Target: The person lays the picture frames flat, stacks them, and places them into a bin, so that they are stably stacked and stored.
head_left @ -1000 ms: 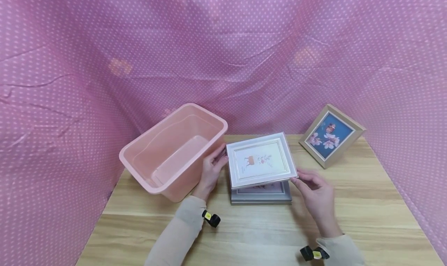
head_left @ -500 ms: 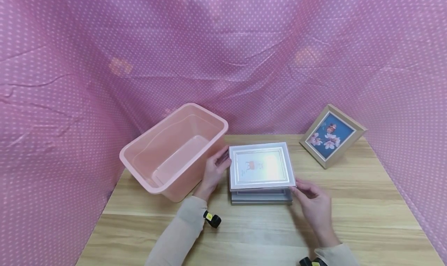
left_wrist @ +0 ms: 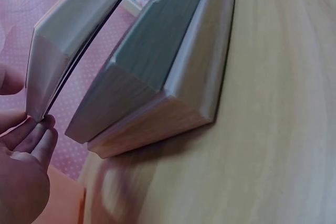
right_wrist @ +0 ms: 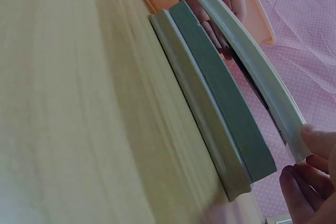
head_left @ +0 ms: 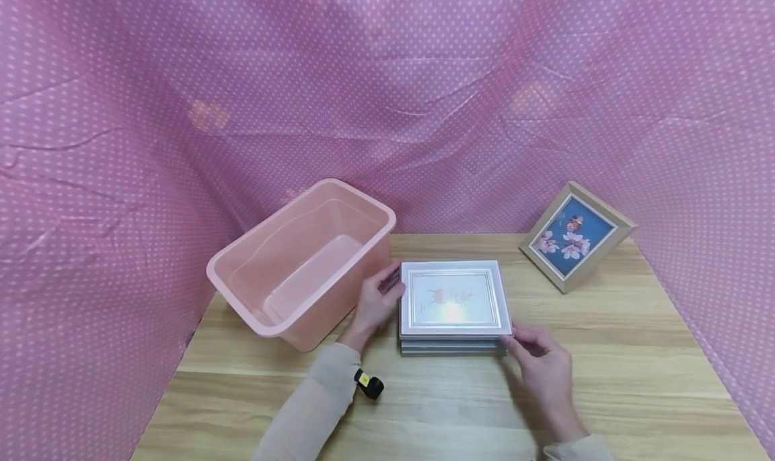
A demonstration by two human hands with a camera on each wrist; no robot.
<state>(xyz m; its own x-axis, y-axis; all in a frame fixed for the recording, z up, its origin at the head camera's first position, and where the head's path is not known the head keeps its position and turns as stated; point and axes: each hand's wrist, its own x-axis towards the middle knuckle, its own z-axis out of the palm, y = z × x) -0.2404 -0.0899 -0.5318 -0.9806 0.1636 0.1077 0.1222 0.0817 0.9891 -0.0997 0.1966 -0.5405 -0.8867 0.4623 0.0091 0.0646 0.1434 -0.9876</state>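
Rocking a plain cream left sleeve [head_left: 305,404] toward the left edge of the tabletop [head_left: 654,367], with a stubby black wrist gadget [head_left: 375,387] sporting a small yellow label [head_left: 364,379], plus a matching right sleeve [head_left: 580,449] toward its right edge.

A rectangular white picture frame [head_left: 455,299] with silvery inner lines is held face up, long side across, just right of lower centre in the head view, fingers [left_wrist: 44,145] gripping it at both ends. Glare washes over its faint orange animal drawing. Both wrist views show a gap between its dark-edged underside and two stacked frames [right_wrist: 223,95] below.
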